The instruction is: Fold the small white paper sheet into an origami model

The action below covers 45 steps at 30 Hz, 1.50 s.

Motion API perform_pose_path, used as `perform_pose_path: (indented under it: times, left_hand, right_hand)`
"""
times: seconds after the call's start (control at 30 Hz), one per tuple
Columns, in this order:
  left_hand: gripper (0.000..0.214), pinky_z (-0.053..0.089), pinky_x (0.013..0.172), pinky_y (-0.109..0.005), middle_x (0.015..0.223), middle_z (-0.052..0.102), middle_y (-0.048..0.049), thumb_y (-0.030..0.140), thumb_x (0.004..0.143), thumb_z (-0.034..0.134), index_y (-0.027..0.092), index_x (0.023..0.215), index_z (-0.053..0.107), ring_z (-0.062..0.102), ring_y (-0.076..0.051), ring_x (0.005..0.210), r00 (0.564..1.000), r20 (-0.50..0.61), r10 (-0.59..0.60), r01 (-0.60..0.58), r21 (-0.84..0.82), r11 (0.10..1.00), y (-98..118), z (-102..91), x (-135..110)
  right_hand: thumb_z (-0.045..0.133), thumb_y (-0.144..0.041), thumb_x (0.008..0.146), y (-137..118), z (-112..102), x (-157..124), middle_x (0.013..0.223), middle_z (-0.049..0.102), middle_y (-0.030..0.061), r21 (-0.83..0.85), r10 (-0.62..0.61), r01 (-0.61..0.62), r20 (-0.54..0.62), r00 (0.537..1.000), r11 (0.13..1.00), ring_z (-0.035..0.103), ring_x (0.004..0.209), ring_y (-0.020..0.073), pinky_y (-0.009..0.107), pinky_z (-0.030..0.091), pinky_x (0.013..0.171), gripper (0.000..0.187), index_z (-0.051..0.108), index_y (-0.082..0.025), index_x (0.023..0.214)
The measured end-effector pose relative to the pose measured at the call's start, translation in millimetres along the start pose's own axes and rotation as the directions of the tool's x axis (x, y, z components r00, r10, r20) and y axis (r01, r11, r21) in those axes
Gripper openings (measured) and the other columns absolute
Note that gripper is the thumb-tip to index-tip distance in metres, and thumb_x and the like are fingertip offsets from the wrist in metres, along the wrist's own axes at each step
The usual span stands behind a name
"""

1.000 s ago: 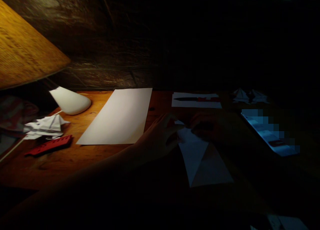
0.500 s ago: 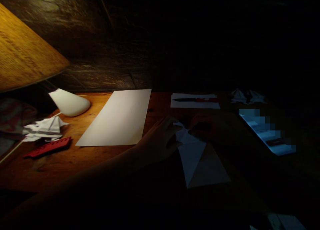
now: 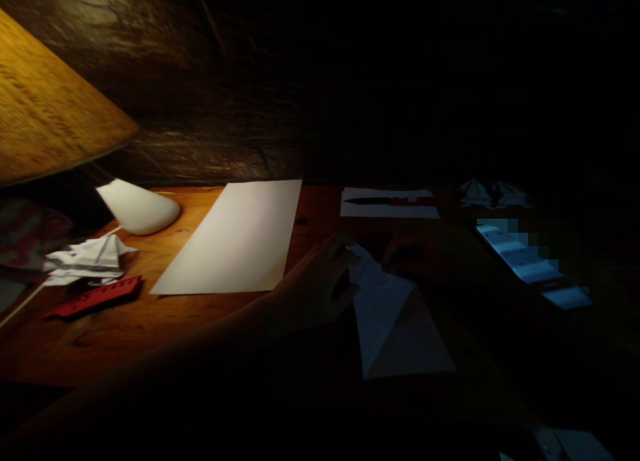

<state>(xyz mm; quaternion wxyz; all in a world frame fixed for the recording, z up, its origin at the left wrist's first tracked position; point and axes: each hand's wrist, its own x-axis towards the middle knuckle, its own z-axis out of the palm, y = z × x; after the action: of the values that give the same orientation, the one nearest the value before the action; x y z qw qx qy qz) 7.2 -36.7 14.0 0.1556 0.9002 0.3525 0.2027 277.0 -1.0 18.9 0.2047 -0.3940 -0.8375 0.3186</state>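
Observation:
A white paper sheet (image 3: 390, 324) lies on the dark part of the wooden desk, creased into triangular folds, with its point toward me. My left hand (image 3: 320, 281) holds its upper left edge, fingers curled over the paper. My right hand (image 3: 430, 254), deep in shadow, pinches the top of the same sheet. The upper part of the fold is hidden behind my fingers. Beyond my left hand lies a large flat white sheet (image 3: 235, 241).
A white lamp head (image 3: 137, 207) under a tan shade (image 3: 45, 107) lights the desk's left side. There, a folded paper model (image 3: 85, 261) lies beside a red ruler-like strip (image 3: 93, 297). Farther back are a paper with a black-and-red knife (image 3: 389, 202) and another paper model (image 3: 493, 194). A lit, blurred screen (image 3: 530, 264) lies at right.
The folded sheet's lower point has swung a little to the left. The paper's top between my hands now looks more tightly gathered.

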Motion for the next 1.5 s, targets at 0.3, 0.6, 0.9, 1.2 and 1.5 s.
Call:
perform_pose_path:
  times: [0.3, 0.6, 0.9, 1.2, 1.5]
  left_hand:
    - [0.037, 0.056, 0.102, -0.046, 0.137, 0.048, -0.0146, 0.016, 0.086, 0.065, 0.015, 0.122, 0.053, 0.057, -0.029, 0.122, 0.999, -0.019, 0.027, -0.027, -0.020, 0.999, 0.0, -1.8, 0.2]
    - [0.042, 0.053, 0.100, -0.056, 0.135, 0.048, -0.0155, 0.027, 0.089, 0.067, 0.018, 0.130, 0.060, 0.053, -0.036, 0.121, 0.993, -0.004, -0.116, 0.115, 0.215, 0.970, 13.3, 1.3, -5.0]
    - [0.047, 0.043, 0.111, -0.057, 0.149, 0.046, -0.0142, 0.034, 0.090, 0.068, 0.021, 0.134, 0.058, 0.046, -0.037, 0.134, 0.991, 0.008, -0.136, 0.128, 0.283, 0.951, 15.5, 1.2, -4.9]
    - [0.059, 0.038, 0.117, -0.055, 0.153, 0.047, -0.0142, 0.031, 0.088, 0.067, 0.016, 0.141, 0.047, 0.041, -0.035, 0.143, 0.993, 0.002, -0.117, 0.113, 0.251, 0.961, 13.3, 2.1, -3.4]
    - [0.054, 0.039, 0.114, -0.055, 0.150, 0.048, -0.0153, 0.035, 0.087, 0.068, 0.015, 0.134, 0.050, 0.046, -0.035, 0.137, 0.992, 0.019, -0.127, 0.117, 0.262, 0.958, 9.3, -0.2, -2.8]
  right_hand:
    - [0.073, -0.036, 0.087, 6.1, 12.4, -1.0, 0.121, 0.075, 0.0018, 0.086, -0.009, 0.010, -0.019, 1.000, 0.996, 0.071, 0.105, 0.0229, 0.038, 0.056, 0.091, 0.030, 0.073, -0.029, 0.116]
    - [0.067, -0.030, 0.093, -1.6, 18.0, -0.6, 0.130, 0.066, 0.0045, 0.049, -0.144, 0.146, -0.036, 0.989, 0.988, 0.066, 0.116, 0.0238, 0.040, 0.055, 0.096, 0.040, 0.066, -0.033, 0.132]
    - [0.064, -0.032, 0.096, 5.3, 26.1, -1.1, 0.140, 0.064, 0.0027, 0.055, -0.195, 0.197, -0.049, 0.980, 0.979, 0.063, 0.126, 0.0247, 0.045, 0.052, 0.106, 0.041, 0.063, -0.036, 0.137]
    - [0.068, -0.030, 0.093, 3.0, 25.7, -0.8, 0.139, 0.064, 0.0039, 0.029, -0.218, 0.220, -0.061, 0.974, 0.975, 0.063, 0.126, 0.0249, 0.045, 0.052, 0.105, 0.043, 0.064, -0.034, 0.136]
    - [0.068, -0.027, 0.092, 2.7, 27.8, -0.1, 0.137, 0.065, 0.0072, 0.034, -0.213, 0.215, -0.056, 0.975, 0.976, 0.064, 0.123, 0.0249, 0.043, 0.053, 0.103, 0.038, 0.067, -0.027, 0.130]
